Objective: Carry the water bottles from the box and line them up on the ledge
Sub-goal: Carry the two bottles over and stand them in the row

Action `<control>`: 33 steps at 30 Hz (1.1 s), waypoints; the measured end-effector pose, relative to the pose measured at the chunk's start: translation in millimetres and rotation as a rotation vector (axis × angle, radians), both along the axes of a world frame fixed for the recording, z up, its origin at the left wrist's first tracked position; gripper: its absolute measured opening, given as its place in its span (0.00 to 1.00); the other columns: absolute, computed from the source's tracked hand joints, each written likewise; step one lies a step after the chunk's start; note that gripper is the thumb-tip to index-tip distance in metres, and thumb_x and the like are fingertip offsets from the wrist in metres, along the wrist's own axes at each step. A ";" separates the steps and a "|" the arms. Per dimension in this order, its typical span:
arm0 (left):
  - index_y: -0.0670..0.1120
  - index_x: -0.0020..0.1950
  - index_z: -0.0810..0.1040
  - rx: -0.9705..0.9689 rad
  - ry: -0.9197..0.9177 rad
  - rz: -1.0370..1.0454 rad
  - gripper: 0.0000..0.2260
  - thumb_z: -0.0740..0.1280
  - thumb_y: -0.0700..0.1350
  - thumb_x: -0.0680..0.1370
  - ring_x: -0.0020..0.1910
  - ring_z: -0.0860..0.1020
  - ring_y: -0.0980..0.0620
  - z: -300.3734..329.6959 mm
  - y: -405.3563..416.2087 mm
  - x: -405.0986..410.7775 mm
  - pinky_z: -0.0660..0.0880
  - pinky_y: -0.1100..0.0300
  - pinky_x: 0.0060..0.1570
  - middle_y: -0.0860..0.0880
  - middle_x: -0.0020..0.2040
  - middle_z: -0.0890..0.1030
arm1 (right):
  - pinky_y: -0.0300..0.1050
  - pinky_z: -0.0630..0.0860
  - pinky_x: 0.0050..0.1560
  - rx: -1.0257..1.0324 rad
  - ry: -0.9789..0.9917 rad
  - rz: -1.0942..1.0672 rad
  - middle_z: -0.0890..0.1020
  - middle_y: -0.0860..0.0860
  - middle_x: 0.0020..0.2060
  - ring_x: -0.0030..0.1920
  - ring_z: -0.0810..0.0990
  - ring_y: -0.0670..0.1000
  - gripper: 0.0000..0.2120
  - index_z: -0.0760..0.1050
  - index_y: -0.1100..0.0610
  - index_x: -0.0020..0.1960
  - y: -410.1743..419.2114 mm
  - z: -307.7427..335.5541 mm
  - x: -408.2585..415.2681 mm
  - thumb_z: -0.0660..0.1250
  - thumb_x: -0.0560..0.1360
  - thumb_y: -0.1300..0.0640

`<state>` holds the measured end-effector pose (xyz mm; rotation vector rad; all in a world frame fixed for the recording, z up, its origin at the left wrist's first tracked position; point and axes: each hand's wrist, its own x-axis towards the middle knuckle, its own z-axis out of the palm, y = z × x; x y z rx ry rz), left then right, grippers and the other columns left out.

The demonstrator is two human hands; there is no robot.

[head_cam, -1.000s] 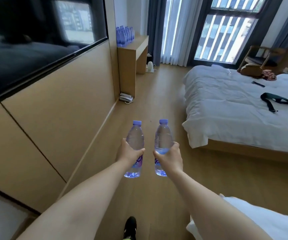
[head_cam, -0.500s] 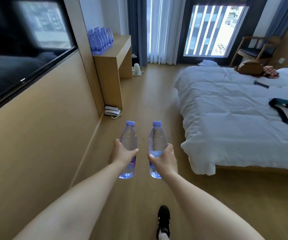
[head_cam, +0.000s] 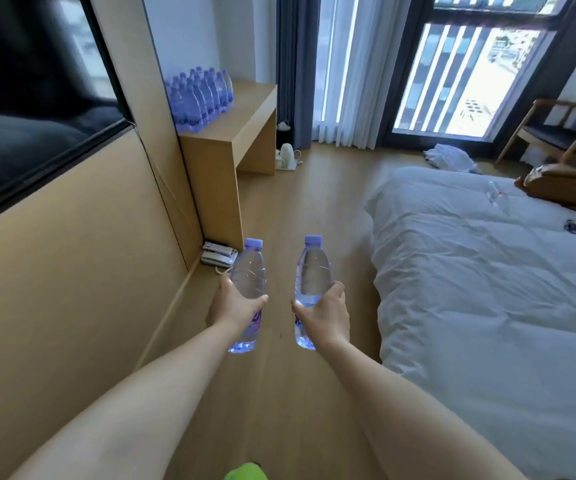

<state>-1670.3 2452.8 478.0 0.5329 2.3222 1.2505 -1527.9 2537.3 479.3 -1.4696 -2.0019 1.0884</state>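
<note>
ahead and to the left, the ledge [head_cam: 245, 126] with its row of bottles [head_cam: 199, 98] lies nearer the left hand [head_cam: 236, 306], which grips one upright bottle [head_cam: 248, 292] while the right hand [head_cam: 324, 313] grips another [head_cam: 310, 282].

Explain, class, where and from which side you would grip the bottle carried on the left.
Grip the left bottle round its straight middle, coming from its outer left side, as the left hand does. It stands upright, and its shoulder narrows toward the cap.
</note>
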 end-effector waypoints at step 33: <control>0.44 0.63 0.62 0.011 -0.138 0.014 0.30 0.76 0.49 0.70 0.56 0.76 0.44 3.3 653.9 -430.3 0.72 0.47 0.61 0.45 0.59 0.76 | 0.42 0.70 0.45 -0.032 0.034 0.096 0.73 0.47 0.57 0.49 0.75 0.50 0.30 0.63 0.55 0.64 669.3 -21.3 -436.8 0.74 0.70 0.48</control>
